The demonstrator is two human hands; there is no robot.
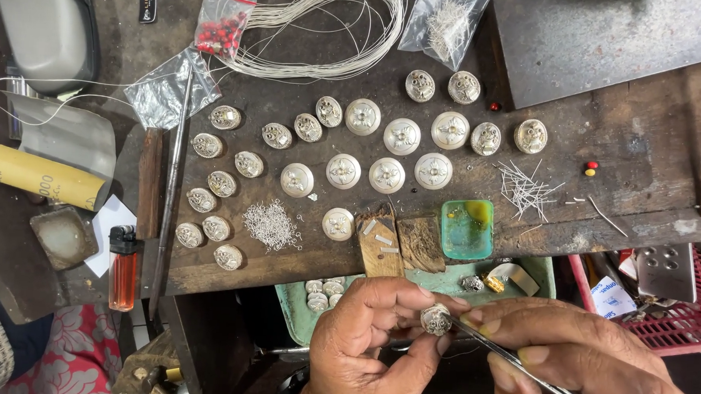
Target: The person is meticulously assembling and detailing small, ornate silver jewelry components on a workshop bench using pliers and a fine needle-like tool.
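Left hand pinches round silver ornament at fingertips, below surface edge, over green tray. Right hand grips tweezers; long axis runs lower-right to upper-left, tip touching ornament's right side.

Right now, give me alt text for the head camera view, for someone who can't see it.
The left hand pinches a small round silver ornament while the right hand brings metal tweezers to it. Beyond, a dark wooden workbench holds rows of similar silver ornaments, loose pins and a coil of silver wire.
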